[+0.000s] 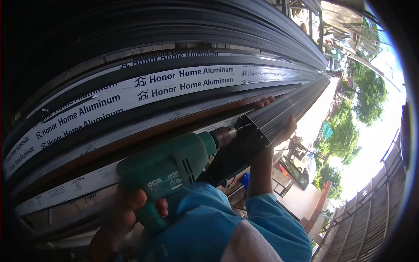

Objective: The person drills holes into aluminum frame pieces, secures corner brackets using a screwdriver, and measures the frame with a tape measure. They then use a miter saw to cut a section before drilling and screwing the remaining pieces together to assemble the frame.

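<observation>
At the lower left, my right hand (131,205) is wrapped round the handle of a green power drill (168,161). The drill's dark chuck (224,136) points up and right, and its thin bit meets the open end of a dark aluminum profile (279,115). Whether the bit has entered the metal cannot be made out. My left hand (283,131) grips that profile from beneath, a little behind its end, with fingertips showing over the far side. A dark flat-faced piece (235,155) lies below the profile's end, beside the chuck.
Long profiles with white printed film (187,83) run along the left and upper side. More dark profiles (218,22) curve above them. A white towel (251,244) hangs over my blue shirt. Trees (366,87), a tan board (297,196) and a corrugated wall (366,214) stand to the right.
</observation>
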Tool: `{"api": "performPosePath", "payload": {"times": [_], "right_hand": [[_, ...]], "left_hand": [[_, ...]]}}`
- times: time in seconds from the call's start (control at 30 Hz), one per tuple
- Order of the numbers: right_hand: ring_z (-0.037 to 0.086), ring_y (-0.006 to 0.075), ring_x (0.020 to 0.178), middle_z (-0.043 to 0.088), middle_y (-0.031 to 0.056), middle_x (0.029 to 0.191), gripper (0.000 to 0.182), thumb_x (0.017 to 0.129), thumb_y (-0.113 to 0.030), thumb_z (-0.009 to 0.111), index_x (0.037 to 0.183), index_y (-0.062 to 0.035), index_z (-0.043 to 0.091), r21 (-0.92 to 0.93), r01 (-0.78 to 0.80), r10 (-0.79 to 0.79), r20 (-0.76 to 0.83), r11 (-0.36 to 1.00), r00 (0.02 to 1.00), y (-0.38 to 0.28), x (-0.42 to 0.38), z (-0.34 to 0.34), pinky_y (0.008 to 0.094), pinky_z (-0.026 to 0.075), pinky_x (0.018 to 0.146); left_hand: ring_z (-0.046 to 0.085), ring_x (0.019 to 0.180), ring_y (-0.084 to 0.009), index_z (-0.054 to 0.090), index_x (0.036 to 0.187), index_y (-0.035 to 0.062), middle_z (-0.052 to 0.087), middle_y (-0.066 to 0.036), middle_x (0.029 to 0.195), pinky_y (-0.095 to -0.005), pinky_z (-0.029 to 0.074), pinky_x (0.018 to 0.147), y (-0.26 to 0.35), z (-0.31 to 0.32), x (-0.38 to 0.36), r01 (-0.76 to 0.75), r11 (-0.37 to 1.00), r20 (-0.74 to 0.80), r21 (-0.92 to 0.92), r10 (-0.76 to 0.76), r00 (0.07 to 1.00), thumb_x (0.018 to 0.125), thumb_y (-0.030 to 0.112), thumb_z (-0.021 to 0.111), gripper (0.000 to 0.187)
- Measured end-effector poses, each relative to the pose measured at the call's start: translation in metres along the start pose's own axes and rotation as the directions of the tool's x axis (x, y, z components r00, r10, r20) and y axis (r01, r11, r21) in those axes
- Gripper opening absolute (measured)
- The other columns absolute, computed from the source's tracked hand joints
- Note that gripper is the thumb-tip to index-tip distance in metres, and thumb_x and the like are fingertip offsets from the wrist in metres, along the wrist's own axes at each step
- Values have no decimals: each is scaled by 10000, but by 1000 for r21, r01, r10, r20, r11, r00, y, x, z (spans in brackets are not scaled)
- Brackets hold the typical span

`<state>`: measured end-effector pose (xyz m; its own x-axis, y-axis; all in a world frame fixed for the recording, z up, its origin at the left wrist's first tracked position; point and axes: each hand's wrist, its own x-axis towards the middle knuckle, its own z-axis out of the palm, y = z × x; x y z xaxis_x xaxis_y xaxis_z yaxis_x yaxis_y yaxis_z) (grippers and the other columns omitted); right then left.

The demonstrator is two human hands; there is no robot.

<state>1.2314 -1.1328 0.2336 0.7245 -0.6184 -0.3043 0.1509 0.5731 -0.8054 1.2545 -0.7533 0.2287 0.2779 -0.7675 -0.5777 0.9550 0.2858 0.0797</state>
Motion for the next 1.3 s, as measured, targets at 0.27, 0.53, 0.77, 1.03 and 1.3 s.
{"api": "performPosePath", "payload": {"times": [0.27, 0.53, 0.77, 1.03, 1.3], "right_hand": [[497, 296, 1026, 463, 202, 1148, 668, 858, -453, 597, 1273, 39, 421, -77, 19, -23, -49, 997, 999, 0, 0, 4, 443, 475, 943], [603, 336, 1001, 544, 204, 1057, 710, 869, -549, 538, 1240, 51, 461, -65, 17, -23, -88, 998, 996, 1, 3, -1, 410, 515, 923], [597, 336, 1007, 550, 206, 1070, 708, 862, -544, 547, 1239, 50, 470, -55, -12, 7, -86, 998, 996, 0, -2, 1, 414, 512, 938], [602, 325, 1024, 567, 207, 1074, 692, 879, -539, 517, 1233, 55, 486, -159, 62, -79, -103, 985, 992, 0, 2, -3, 430, 518, 963], [607, 388, 1106, 541, 307, 1233, 758, 974, -581, 462, 1258, 122, 466, -186, 34, -42, -41, 982, 998, -8, -5, -1, 492, 518, 983]], "left_hand": [[746, 819, -348, 549, 1298, -39, 706, -203, 929, -426, 629, 651, 0, 1, 1, 39, 999, -14, -17, -40, 999, 901, 558, 707, 734], [735, 782, -325, 538, 1312, -43, 713, -200, 883, -442, 628, 648, -1, 1, 0, 0, 999, -28, 43, 2, 1000, 832, 436, 846, 745], [722, 791, -281, 518, 1348, -45, 712, -184, 941, -428, 620, 683, 12, 20, -12, -88, 939, -38, 334, 107, 994, 807, 432, 875, 805], [743, 877, -308, 454, 1419, -81, 691, -240, 1112, -388, 641, 720, 16, 20, -28, -271, 784, 51, 558, 293, 955, 790, 438, 885, 923], [737, 918, -400, 425, 1446, -75, 657, -290, 1183, -416, 652, 704, -25, 8, -66, -322, 900, 6, 293, 336, 942, 799, 456, 872, 949]]}}
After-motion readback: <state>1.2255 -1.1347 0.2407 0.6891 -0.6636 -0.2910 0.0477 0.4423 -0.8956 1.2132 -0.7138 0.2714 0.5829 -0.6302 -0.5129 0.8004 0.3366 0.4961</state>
